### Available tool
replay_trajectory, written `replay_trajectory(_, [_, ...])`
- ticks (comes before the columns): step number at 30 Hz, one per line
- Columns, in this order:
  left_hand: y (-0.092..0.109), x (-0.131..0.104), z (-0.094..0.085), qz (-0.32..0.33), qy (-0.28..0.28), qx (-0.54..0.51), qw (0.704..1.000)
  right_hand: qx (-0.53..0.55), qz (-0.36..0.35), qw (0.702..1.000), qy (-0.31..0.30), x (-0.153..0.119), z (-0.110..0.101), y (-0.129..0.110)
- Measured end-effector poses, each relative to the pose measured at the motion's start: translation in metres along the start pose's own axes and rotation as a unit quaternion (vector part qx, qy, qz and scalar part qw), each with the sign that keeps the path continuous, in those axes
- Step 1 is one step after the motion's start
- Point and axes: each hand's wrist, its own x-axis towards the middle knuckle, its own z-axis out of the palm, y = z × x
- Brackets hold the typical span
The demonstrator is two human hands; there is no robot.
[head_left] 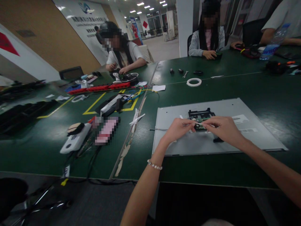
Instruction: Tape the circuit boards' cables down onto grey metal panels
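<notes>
A large pale grey panel (225, 110) lies on the green table, with a black bracket (199, 112) and a green circuit board (200, 120) near its middle. My left hand (180, 128) wears a beaded bracelet at the wrist and pinches at the board's left side. From the right, my right hand (218, 127) pinches close to it, fingertips nearly meeting over the board. Something small and whitish shows between the two pinches, too small to name. A thin cable (158, 129) sticks out past the panel's left edge. Part of the board is hidden by my fingers.
A white tape roll (194, 82) and a small wrench (185, 74) lie beyond the panel. To the left are a pink phone-like object (107, 131), a white device (76, 138), a black box (113, 103) and red power strips (101, 88). Other people sit across the table.
</notes>
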Motion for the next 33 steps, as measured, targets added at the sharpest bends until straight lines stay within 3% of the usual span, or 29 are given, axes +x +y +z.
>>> replay_trajectory(9, [-0.0019, 0.0000, 0.0073, -0.020, -0.004, -0.092, 0.996, -0.040, -0.011, 0.999, 0.001, -0.0017, -0.0004, -0.0011])
replay_trajectory(15, [-0.0046, 0.0003, 0.0033, -0.023, 0.010, -0.065, 0.998, -0.033, -0.021, 0.999, 0.003, -0.0020, -0.0026, -0.0047])
replay_trajectory(21, [-0.0007, -0.0014, -0.0017, -0.001, -0.033, -0.048, 0.998, -0.037, -0.004, 0.999, 0.010, -0.0014, -0.0053, -0.0045])
replay_trajectory(33, [-0.0013, 0.0002, -0.0017, -0.033, 0.026, -0.060, 0.997, -0.015, 0.028, 0.999, 0.021, 0.0000, -0.0086, 0.0029])
